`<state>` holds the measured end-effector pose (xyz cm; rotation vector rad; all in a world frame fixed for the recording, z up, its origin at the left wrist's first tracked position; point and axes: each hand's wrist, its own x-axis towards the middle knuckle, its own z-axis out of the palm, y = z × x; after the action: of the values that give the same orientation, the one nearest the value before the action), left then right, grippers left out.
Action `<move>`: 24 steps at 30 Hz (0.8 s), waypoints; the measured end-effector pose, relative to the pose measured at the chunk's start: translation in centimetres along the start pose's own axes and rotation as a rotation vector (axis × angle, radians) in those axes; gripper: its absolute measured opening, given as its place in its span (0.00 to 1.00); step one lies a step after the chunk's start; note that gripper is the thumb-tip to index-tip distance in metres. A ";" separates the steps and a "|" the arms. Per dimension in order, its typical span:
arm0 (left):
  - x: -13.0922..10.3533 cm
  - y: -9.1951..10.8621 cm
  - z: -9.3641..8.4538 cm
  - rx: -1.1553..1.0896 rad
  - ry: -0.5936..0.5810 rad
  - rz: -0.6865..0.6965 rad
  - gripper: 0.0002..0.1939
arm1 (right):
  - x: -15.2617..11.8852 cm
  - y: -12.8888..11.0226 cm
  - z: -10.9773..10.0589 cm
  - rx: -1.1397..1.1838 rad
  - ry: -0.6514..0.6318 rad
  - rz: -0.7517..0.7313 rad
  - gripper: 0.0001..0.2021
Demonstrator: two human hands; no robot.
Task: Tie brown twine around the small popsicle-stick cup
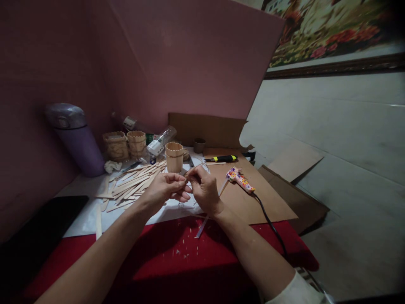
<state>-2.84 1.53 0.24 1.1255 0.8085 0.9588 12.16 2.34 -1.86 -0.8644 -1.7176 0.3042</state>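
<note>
My left hand (163,191) and my right hand (204,188) meet over the white paper, fingertips pinched close together. A thin strand of twine (206,164) loops up behind my right hand and seems to run into the pinched fingers; its end is hidden. Just beyond them stands a cup faced with wooden sticks (174,158), upright, with a band around it. A small ball of twine (186,154) sits behind that cup. Loose wooden craft sticks (136,185) lie in a heap left of my left hand.
A floral glue gun (239,179) with a black cord rests on cardboard (262,207) at right, near a yellow-black utility knife (224,158). Two more stick-covered cups (136,144), plastic bottles (161,141) and a purple tumbler (79,143) stand at back left. Scraps dot the red cloth (164,249).
</note>
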 end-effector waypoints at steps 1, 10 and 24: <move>0.0 0.0 0.0 0.006 0.005 -0.001 0.11 | 0.0 0.0 0.0 -0.009 -0.004 -0.013 0.05; 0.3 -0.3 0.1 0.016 0.052 0.151 0.15 | 0.0 -0.4 -0.1 -0.015 -0.007 0.005 0.05; 0.2 -0.2 0.3 0.055 0.046 0.151 0.16 | 0.0 -0.5 -0.1 -0.002 -0.008 0.037 0.05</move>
<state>-2.48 1.59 0.08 1.2295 0.7996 1.0969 12.08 1.99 -1.51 -0.8985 -1.7109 0.3309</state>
